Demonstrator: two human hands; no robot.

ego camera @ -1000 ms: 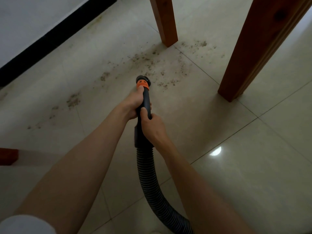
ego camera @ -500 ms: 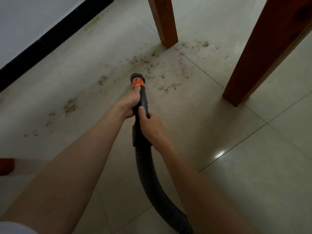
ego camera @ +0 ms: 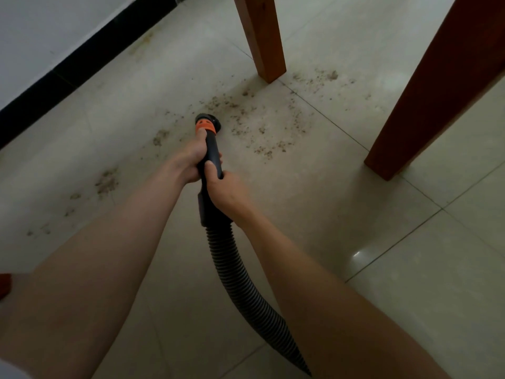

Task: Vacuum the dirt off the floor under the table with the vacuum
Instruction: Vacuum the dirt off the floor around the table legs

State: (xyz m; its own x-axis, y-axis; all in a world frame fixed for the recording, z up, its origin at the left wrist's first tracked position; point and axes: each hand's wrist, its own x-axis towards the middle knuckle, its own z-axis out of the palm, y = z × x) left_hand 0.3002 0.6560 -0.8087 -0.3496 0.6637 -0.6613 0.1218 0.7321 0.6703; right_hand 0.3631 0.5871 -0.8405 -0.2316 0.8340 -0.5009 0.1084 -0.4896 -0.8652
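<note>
Pale glossy floor tiles (ego camera: 410, 296), thin grout lines, small light glint at lower right. White wall (ego camera: 41, 36) with black skirting (ego camera: 82, 64), upper left. Two wooden legs (ego camera: 262, 36), top and upper right.

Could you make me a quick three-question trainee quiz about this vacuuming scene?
1. True or false: both hands grip the vacuum wand.
2. Which colour is the band near the nozzle? A) blue B) orange C) green
3. Fill in: the thickest dirt lies between the nozzle and the two wooden table ____.

Key: 1 true, the left hand ahead of the right hand. 2 B. 3 legs, near leg and far leg.
</note>
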